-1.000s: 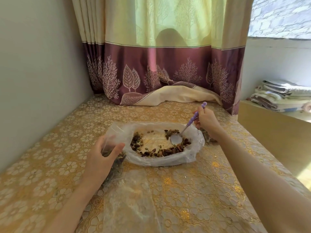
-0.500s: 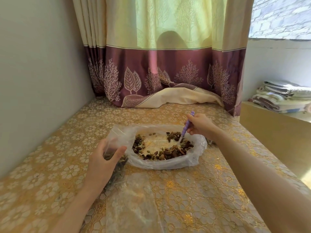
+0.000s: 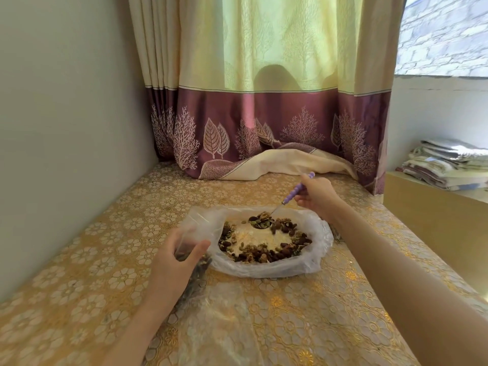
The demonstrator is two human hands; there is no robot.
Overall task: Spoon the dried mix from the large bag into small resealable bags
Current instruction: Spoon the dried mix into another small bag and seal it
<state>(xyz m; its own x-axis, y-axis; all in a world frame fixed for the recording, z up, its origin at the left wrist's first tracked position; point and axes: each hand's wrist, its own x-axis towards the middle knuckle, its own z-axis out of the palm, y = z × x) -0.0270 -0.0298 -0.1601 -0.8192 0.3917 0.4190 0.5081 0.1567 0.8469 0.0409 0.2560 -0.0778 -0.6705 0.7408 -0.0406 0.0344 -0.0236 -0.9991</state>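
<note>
The large clear bag (image 3: 314, 244) lies spread open on the gold tablecloth, with dried mix (image 3: 266, 253) of nuts, seeds and raisins in a ring inside it. My right hand (image 3: 318, 196) grips the purple handle of a spoon (image 3: 293, 195); its bowl is heaped with mix and held over the far side of the bag. My left hand (image 3: 175, 260) holds a small clear resealable bag (image 3: 195, 228) upright at the large bag's left edge, with some mix in its bottom.
More clear small bags (image 3: 211, 320) lie flat on the tablecloth in front of me. A wall runs along the left, a curtain (image 3: 264, 133) hangs at the back, and folded cloths (image 3: 446, 165) sit on a ledge at the right.
The spoon dug into the mix at the bag's far side and has come up loaded. My right hand moved up and right. My left hand stayed on the small bag.
</note>
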